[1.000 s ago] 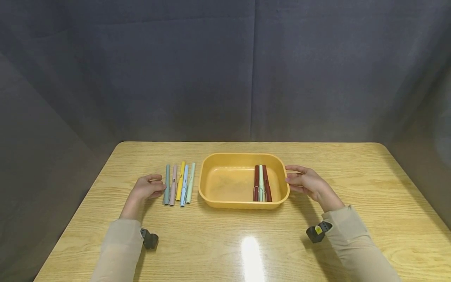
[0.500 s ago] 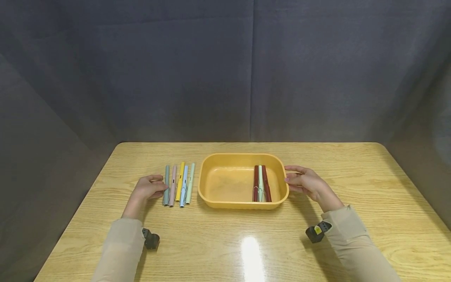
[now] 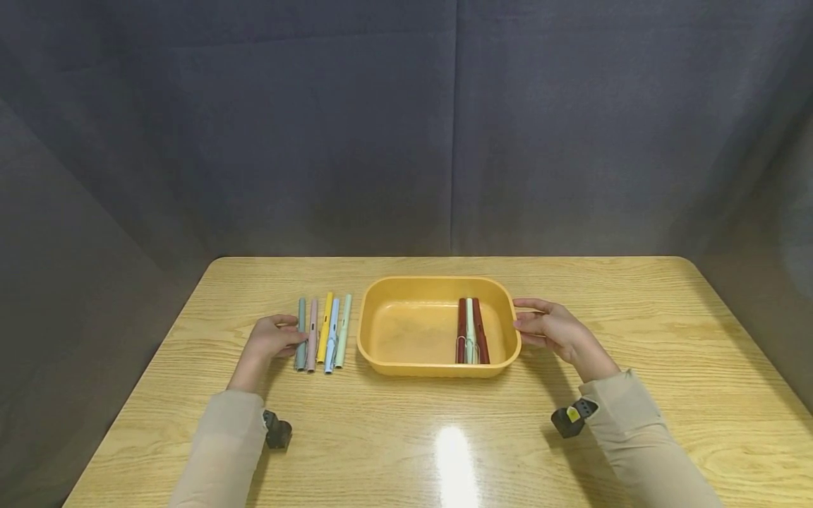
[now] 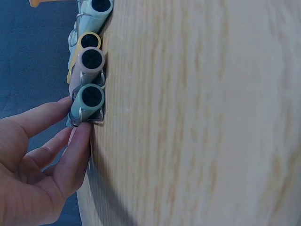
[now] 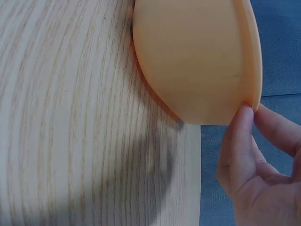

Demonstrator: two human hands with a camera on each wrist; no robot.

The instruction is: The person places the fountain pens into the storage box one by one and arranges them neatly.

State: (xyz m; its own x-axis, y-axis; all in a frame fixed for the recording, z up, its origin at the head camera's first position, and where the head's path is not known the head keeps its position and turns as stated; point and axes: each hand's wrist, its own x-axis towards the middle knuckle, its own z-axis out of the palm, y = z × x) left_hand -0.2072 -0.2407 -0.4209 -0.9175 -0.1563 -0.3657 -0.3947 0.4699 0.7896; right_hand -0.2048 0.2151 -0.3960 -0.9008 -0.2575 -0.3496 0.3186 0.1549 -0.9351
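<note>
Several capped pens lie side by side on the table in the head view. At their left end my left hand (image 3: 269,337) has thumb and fingers around a teal pen (image 4: 84,106), pinching it. Close beside it lie a mauve pen (image 3: 312,335), a yellow pen (image 3: 325,328), a light blue pen (image 3: 332,335) and a pale green pen (image 3: 344,331). To their right stands a yellow tray (image 3: 406,368). My right hand (image 3: 554,328) pinches the tray's right rim with its fingertips. Inside lie two dark red pens (image 3: 461,328) with a mint green pen (image 3: 470,328) between them.
The wooden table (image 3: 356,437) has rounded far corners. Dark grey cloth (image 3: 381,141) hangs behind it and at the sides. Both wrists carry a small black camera (image 3: 277,432).
My left hand has moved slightly right, and its fingertips have closed in on the teal pen. The right hand and the tray look nearly still.
</note>
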